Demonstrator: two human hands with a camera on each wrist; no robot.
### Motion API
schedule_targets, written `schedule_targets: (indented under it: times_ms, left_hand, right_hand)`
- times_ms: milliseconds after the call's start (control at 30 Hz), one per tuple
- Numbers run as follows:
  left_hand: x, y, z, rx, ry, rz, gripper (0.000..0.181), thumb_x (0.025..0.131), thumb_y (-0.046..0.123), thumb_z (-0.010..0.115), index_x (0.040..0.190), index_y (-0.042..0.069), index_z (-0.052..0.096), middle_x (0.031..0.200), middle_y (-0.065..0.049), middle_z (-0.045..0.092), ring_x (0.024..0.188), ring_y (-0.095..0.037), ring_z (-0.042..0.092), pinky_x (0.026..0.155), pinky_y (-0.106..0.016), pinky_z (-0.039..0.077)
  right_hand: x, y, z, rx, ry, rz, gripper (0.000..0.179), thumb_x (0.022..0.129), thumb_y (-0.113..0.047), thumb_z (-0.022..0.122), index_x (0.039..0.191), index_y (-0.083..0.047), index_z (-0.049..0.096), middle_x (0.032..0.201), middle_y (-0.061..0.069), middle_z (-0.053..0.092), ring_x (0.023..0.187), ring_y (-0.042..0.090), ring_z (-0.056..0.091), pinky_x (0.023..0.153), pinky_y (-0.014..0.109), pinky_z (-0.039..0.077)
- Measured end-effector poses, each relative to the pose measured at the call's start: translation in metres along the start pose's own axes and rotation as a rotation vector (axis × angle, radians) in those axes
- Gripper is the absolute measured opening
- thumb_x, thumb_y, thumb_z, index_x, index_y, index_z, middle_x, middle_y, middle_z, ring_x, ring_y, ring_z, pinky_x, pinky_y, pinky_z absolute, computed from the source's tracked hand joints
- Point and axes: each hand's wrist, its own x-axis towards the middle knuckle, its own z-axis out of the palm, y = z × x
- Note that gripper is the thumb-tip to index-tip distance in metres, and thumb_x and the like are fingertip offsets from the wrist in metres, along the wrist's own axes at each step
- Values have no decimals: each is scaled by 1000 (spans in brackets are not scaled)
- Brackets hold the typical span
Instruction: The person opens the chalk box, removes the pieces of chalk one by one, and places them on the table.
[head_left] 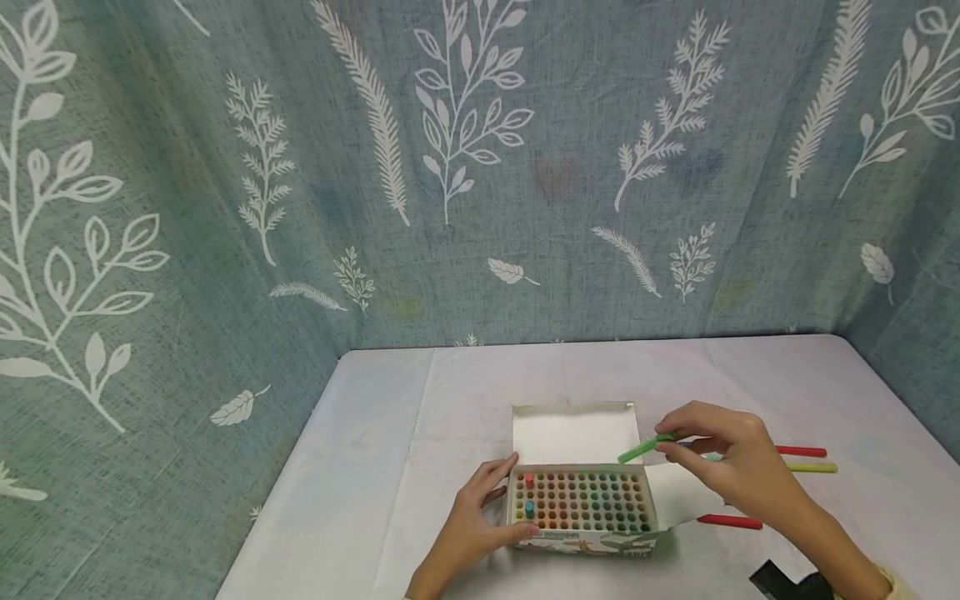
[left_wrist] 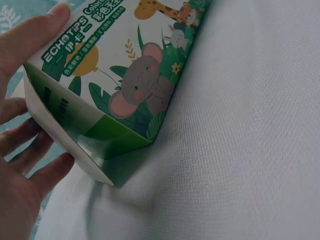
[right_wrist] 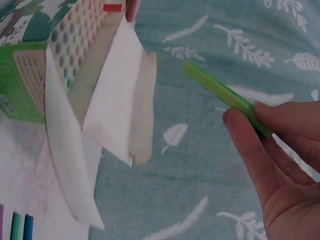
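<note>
1. Left hand [head_left: 476, 510]: I am gripping the left end of the chalk box [head_left: 581, 544], my thumb lying on its printed front wall and my fingers curling at the left side flap [left_wrist: 82, 156]. Bracing without squeezing is, I judge, serving best, because the cardboard is looking thin.
2. Perforated insert [head_left: 589, 500]: a pink-red chalk stick [head_left: 529, 480] and a blue chalk stick [head_left: 529, 507] are standing in holes near its left side. Most other holes are showing no stick, so I am having ample choice; one with clear space around it is probably suiting my fingers best.
3. Green chalk stick [head_left: 637, 450]: it is tilting well off upright near the box's back right corner, in front of the raised lid [head_left: 573, 433] and apart from the insert. Good seating is probably calling for turning it vertical over one hole, then lowering it gently; a slanted push is risking a snap.
4. Right hand [head_left: 733, 458]: I am pinching the stick near one end between thumb and fingers, leaving most of its length projecting.
5. Far right: two red chalk sticks [head_left: 730, 522] and a yellow-green chalk stick [head_left: 816, 467] are lying on the white cloth [head_left: 360, 467].
</note>
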Motion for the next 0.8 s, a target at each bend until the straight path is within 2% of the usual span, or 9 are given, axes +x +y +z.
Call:
schedule_targets:
  times_ms: [100,200,333,500,700,800]
  left_hand:
    - [-1,9,-2,-8,-7,-9,78,70,21,75,135,10,34,126,-9,40,117,-30,39,90,-44,44]
    - [-1,12,-3,-6,-10,-13,78,70,20,75,135,9,34,126,-10,40,117,-31,39,90,-44,44]
    - [0,14,-3,-7,-6,-9,78,70,20,75,135,8,35,126,-10,40,117,-30,39,90,-44,43]
    - [0,13,-2,-2,-2,-11,78,69,22,75,135,9,35,126,-9,40,117,-29,40,91,-42,43]
    - [-1,13,-3,0,-4,-11,78,70,22,75,135,9,35,127,-9,40,117,-29,39,91,-43,43]
    - [-1,15,-3,0,-5,-9,77,70,22,75,135,9,35,126,-10,40,117,-30,39,91,-43,43]
  right_hand:
    - [-5,2,-8,-7,26,11,33,66,9,70,91,-11,64,84,1,62,71,11,62,58,20,54]
    - [-9,3,-17,-13,32,72,31,66,10,70,91,-8,64,85,1,62,71,10,62,60,21,54]
    - [-14,4,-28,-56,44,144,30,67,7,70,91,-10,63,86,0,62,74,8,61,62,19,54]
    - [-24,8,-40,-69,78,163,31,67,9,70,93,-8,64,86,4,62,75,9,61,63,17,53]
    - [-35,14,-51,-93,106,239,30,68,8,70,93,-7,63,87,2,61,70,12,62,64,19,53]
    - [-41,17,-57,-96,121,249,30,68,10,69,94,-4,63,88,5,61,70,13,62,63,20,53]
